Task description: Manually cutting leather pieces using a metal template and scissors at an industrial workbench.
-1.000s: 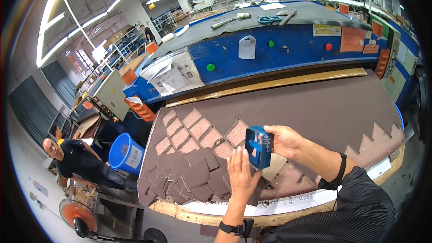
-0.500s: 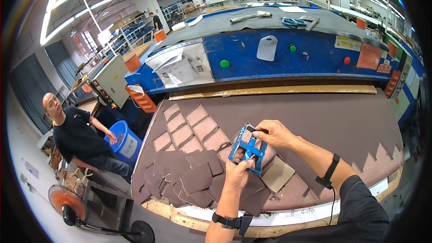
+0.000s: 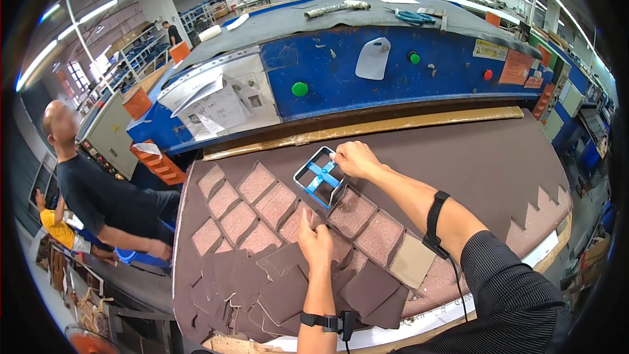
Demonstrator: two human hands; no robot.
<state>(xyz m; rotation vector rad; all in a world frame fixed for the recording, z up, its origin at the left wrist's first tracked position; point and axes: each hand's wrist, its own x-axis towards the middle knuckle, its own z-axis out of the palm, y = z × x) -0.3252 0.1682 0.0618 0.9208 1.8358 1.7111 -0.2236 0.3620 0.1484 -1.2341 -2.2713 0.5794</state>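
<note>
My right hand (image 3: 356,160) grips the upper right corner of a cutting die (image 3: 322,177), a square metal frame with a blue cross brace. The die is over the brown sheet material (image 3: 472,157), beside rows of diamond-shaped openings that show a pinkish, rough layer (image 3: 255,183). Lower and a little left, my left hand (image 3: 315,242) has let its index finger and thumb stand apart, with nothing visible in it. Under and around that wrist lie loose brown cut pieces (image 3: 283,295) in an overlapping heap. A tan square piece (image 3: 412,261) sits right of the openings.
Beyond the sheet stands a blue press (image 3: 327,59) with green and red buttons, papers and a tag. A yellowish bar (image 3: 367,132) runs along its front. At left a person in dark clothes (image 3: 108,190) stands close to the table, near a blue bin (image 3: 141,257).
My left hand has let go of the cutting die and dropped lower. My right hand has carried the die away to the left and farther over the sheet. The person at left has turned.
</note>
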